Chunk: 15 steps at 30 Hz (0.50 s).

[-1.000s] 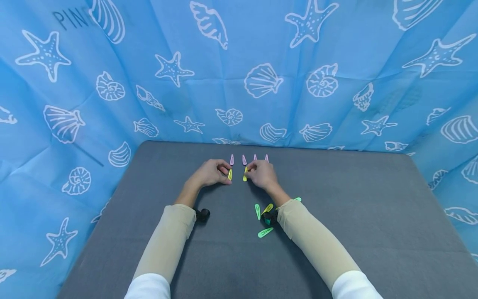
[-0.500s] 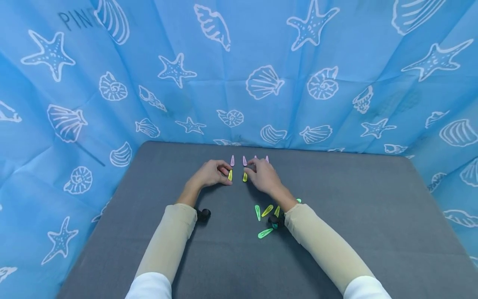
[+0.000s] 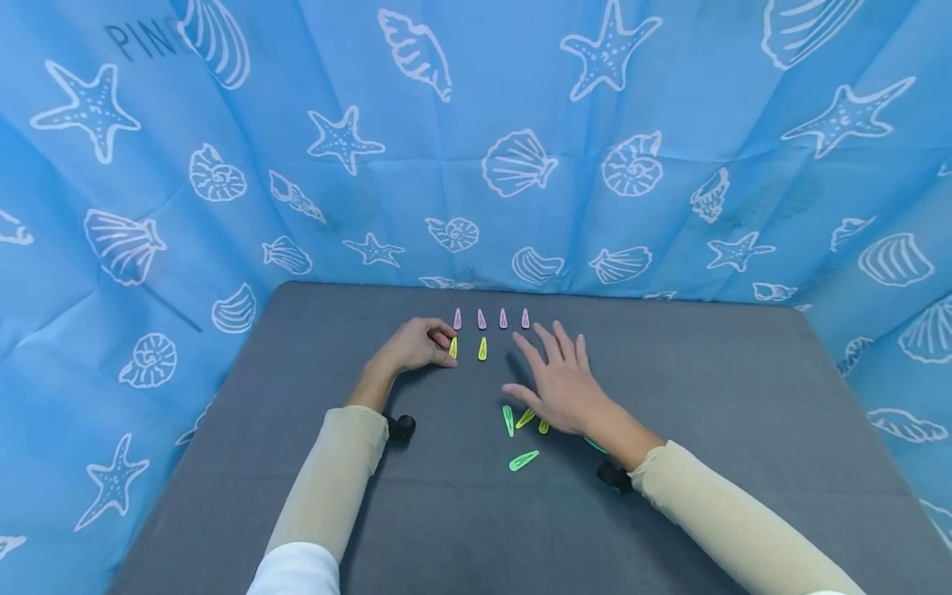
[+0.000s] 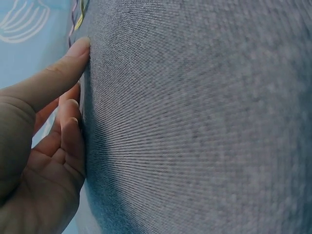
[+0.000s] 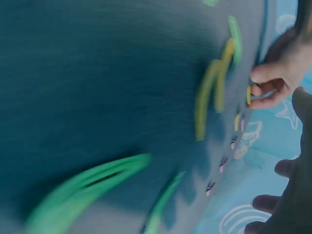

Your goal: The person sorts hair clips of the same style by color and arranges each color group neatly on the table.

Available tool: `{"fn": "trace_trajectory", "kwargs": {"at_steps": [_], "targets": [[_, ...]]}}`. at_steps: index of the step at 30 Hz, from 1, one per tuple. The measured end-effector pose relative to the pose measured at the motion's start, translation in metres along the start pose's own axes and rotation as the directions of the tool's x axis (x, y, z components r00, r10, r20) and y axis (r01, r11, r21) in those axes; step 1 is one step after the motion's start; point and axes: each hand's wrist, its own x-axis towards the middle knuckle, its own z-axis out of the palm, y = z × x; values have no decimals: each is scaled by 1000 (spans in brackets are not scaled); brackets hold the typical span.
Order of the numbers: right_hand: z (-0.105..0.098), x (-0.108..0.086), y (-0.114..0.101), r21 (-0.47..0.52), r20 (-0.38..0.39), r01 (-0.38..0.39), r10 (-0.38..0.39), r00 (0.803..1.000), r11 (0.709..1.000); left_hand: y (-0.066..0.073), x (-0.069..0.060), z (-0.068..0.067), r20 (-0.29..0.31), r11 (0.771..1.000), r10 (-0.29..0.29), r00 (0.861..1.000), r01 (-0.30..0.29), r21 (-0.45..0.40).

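Observation:
My left hand pinches a yellow snap hair clip on the table between thumb and fingers; the right wrist view also shows that clip in the pinch. Beside it lies a second yellow clip, with nothing touching it. Several pink clips stand in a row just behind the yellow pair. Fingers spread and holding nothing, my right hand hovers above loose clips. Those include a yellow clip, another yellow clip partly under the hand, and green clips.
Nearer me lies another green clip. One more green clip shows partly beneath the right wrist. The grey cloth-covered table ends at a blue curtain printed with shells and starfish.
My right hand has let go of the second yellow clip, drawn back toward me and to the right, and spread its fingers. The left hand stays in place on its clip.

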Motion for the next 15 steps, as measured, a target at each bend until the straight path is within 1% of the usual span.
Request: {"fn": "trace_trajectory", "kwargs": {"at_steps": [5, 7, 11, 15], "targets": [[5, -23, 13, -90, 21, 74, -72, 997, 993, 0, -1, 0, -1, 1000, -9, 1000, 9, -6], [6, -32, 16, -112, 22, 111, -109, 994, 988, 0, -1, 0, -5, 1000, -11, 1000, 11, -7], [8, -47, 20, -122, 14, 175, -175, 984, 977, -1, -2, 1, -13, 1000, -17, 1000, 17, -8], [12, -58, 22, -104, 15, 205, -205, 979, 973, 0, -2, 1, -9, 1000, -12, 1000, 12, -13]]}}
